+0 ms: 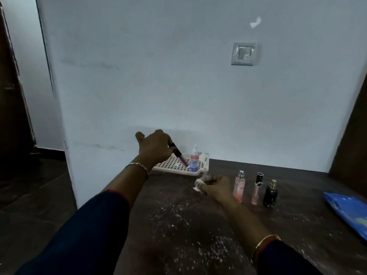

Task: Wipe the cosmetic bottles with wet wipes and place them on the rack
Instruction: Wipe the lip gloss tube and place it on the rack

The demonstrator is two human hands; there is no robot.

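Observation:
My left hand (154, 148) grips a slim pink tube with a black cap (179, 156), tilted, its lower end over the cream perforated rack (168, 165) by the wall. A clear bottle with a blue label (194, 160) stands upright on the rack's right side. My right hand (215, 187) rests low over the dark floor, closed on a crumpled white wet wipe (198, 184). To its right three bottles stand in a row: a pink spray bottle (239, 187), a thin pink tube with a black marbled cap (256, 189) and a black bottle with a gold cap (270, 194).
A blue wet-wipe pack (349, 211) lies at the right edge. White specks litter the dark floor (178, 225). The white wall (158, 86) rises right behind the rack, with a switch plate (244, 54). A dark doorway opens at left.

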